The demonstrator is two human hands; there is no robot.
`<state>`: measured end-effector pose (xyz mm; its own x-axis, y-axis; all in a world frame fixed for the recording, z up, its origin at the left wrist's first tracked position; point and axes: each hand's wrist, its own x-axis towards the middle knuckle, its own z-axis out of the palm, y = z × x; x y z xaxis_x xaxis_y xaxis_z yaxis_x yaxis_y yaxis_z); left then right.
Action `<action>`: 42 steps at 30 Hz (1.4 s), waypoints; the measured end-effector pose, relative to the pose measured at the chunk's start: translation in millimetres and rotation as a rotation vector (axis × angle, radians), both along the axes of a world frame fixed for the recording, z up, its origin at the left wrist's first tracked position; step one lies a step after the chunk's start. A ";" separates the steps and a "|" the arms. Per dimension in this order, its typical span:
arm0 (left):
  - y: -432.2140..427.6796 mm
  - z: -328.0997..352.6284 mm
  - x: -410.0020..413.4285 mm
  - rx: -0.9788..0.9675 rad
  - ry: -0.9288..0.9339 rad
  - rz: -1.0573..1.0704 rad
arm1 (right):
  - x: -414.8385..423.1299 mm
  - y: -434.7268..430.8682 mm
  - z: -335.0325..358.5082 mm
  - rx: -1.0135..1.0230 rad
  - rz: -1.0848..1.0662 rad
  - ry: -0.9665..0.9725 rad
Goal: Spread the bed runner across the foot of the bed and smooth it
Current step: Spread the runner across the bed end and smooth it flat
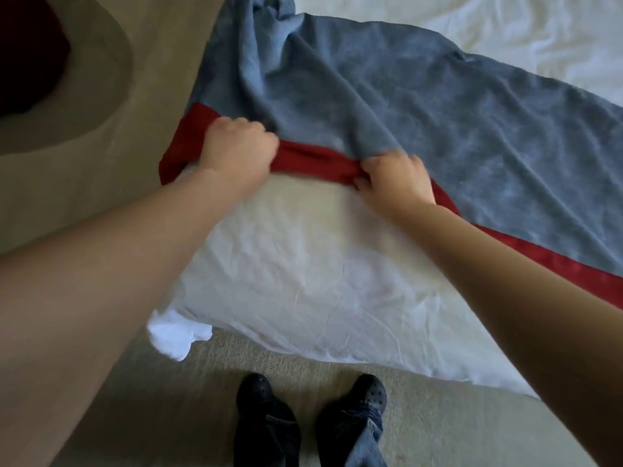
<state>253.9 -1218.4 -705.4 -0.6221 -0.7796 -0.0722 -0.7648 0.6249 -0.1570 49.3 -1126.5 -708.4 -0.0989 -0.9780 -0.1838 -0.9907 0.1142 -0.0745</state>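
Runner [387,106], grey with red border [313,160], lies rumpled across the white bed [303,281], slanting toward the far left. I see my left hand [236,146] fisted on the border, right hand [394,176] pinching it just right. Black shoes [256,392] on carpet [438,416] near.

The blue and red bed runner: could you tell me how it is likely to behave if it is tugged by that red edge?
The bed runner is probably floppy: it lies in deep folds. It likely bunches rather than slides flat; the red border is gathered between the left hand and right hand. It may drag the wrinkled white sheet.
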 end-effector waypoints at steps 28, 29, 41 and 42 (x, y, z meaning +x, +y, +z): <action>84.3 -18.8 74.9 0.162 0.203 -0.343 | 88.7 84.7 -21.8 0.064 0.050 -0.330; 88.2 -20.1 75.9 0.162 0.200 -0.327 | 89.0 88.5 -23.2 0.045 0.040 -0.340; 105.7 -20.9 74.3 0.161 0.230 -0.189 | 92.3 113.5 -25.1 0.023 0.014 -0.288; 107.6 -20.3 74.8 0.167 0.200 -0.191 | 91.4 116.1 -24.9 0.017 0.037 -0.289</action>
<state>328.7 -1110.8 -725.6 -0.7707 -0.6352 -0.0505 -0.6367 0.7644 0.1015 140.8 -1010.4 -733.2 -0.0040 -0.9764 -0.2159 -0.9323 0.0818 -0.3524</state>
